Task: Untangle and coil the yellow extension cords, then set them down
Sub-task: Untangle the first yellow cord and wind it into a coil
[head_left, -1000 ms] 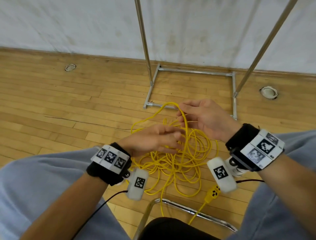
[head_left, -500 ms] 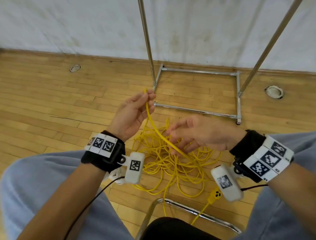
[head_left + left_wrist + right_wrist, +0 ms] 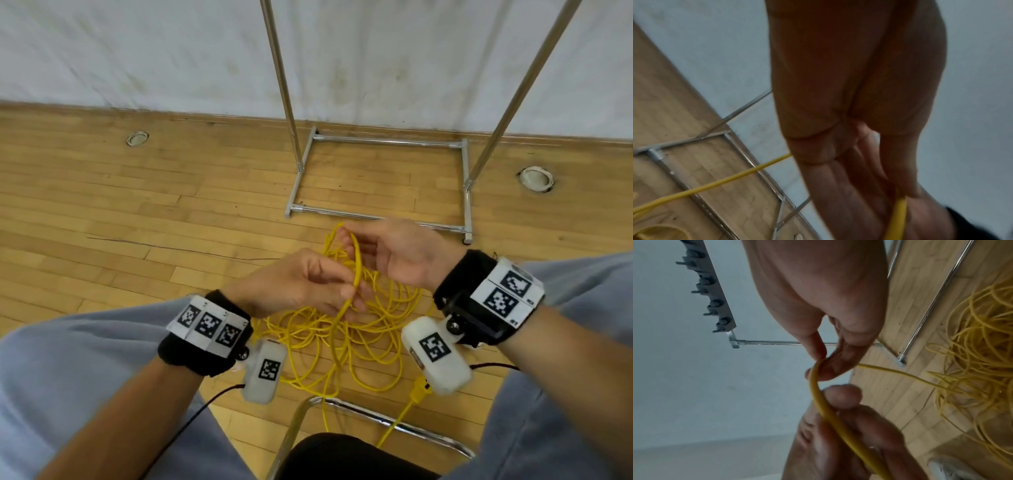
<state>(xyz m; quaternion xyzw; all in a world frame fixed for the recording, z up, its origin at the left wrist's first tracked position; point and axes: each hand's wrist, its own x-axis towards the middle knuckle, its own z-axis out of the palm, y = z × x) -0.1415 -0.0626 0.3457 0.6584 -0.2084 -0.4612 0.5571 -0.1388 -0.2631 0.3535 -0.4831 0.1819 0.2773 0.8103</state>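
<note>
Head view: the left hand (image 3: 294, 284) reaches rightward, palm down, fingers curled round a raised cord (image 3: 356, 267) loop; the right hand (image 3: 400, 253), just beyond, pinches the loop's top between thumb and forefinger. Only the right wrist view shows that pinch closely, and a grey rail (image 3: 709, 287) of pegs on the rack (image 3: 380, 219). The rest of the cord lies tangled on the floor (image 3: 137, 219) under both hands, its plug (image 3: 419, 394) near the chair (image 3: 342, 407)
</note>
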